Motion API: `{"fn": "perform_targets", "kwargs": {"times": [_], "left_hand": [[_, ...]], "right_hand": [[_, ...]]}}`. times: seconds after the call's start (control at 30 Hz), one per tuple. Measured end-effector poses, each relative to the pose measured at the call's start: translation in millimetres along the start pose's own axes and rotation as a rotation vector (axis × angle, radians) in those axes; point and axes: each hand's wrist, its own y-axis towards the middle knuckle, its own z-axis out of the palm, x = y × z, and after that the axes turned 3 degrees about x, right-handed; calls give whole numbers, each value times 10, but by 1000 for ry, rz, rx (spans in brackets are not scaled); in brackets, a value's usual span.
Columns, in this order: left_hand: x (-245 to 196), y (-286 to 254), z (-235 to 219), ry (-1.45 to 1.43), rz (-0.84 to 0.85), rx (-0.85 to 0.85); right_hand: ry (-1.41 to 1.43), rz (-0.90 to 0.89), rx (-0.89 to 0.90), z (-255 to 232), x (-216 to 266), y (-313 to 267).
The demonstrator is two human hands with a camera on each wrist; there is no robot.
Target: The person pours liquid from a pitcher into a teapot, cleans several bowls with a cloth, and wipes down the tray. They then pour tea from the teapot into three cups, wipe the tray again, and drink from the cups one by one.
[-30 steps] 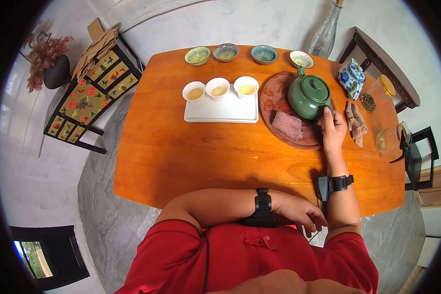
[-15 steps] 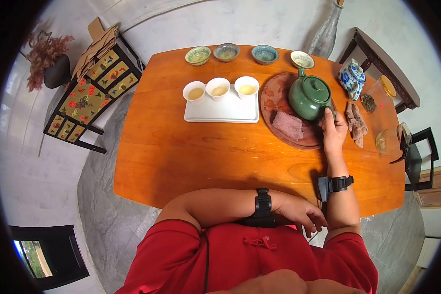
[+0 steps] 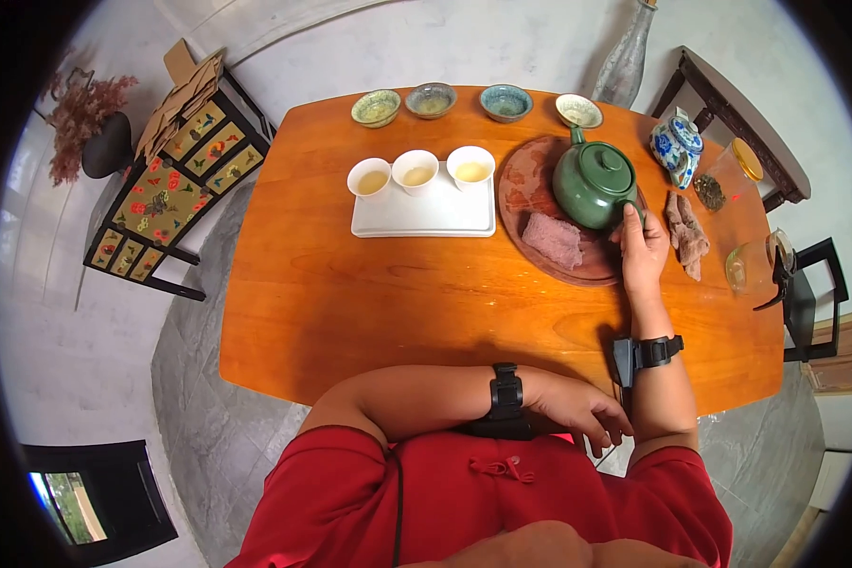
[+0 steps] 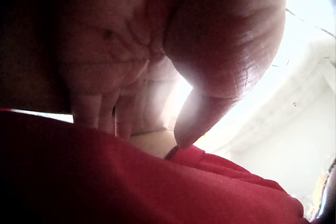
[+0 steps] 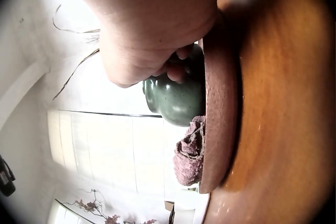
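Observation:
In the head view my right hand (image 3: 643,254) grips the handle of a green teapot (image 3: 594,185), which sits on a round reddish-brown board (image 3: 518,186). A folded pinkish cloth (image 3: 552,240) lies on that board, left of the hand. The right wrist view shows the hand (image 5: 152,29) at the teapot (image 5: 181,98), with the cloth (image 5: 189,155) beside it. My left hand (image 3: 582,409) hangs with loosely bent fingers in front of the red shirt, near the right forearm, holding nothing. Close up in the left wrist view are its palm and fingers (image 4: 126,71).
Three white cups (image 3: 416,172) of pale liquid stand on a white tray (image 3: 424,221). Several bowls (image 3: 506,102) line the far edge. To the right are a blue-and-white pot (image 3: 676,150), a yellow-lidded jar (image 3: 730,176), a brown cloth (image 3: 687,237) and a glass vessel (image 3: 752,268).
The table and its items have shifted slightly leftward in the head view. My right hand keeps its grip on the teapot handle, and my left hand has not visibly moved.

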Motion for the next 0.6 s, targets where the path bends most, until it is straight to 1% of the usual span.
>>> {"fn": "perform_targets", "kwargs": {"times": [0.07,0.27,0.6], "left_hand": [[21,3,-7,-3,3,4],[4,4,-3,-5,11,9],[2,-2,3,-14,-1,1]], "right_hand": [[-4,13,-6,-1,-10,-17],[-13,-33,-8,4,-25,-1],[23,-16,-12,9,9,-14]]}}
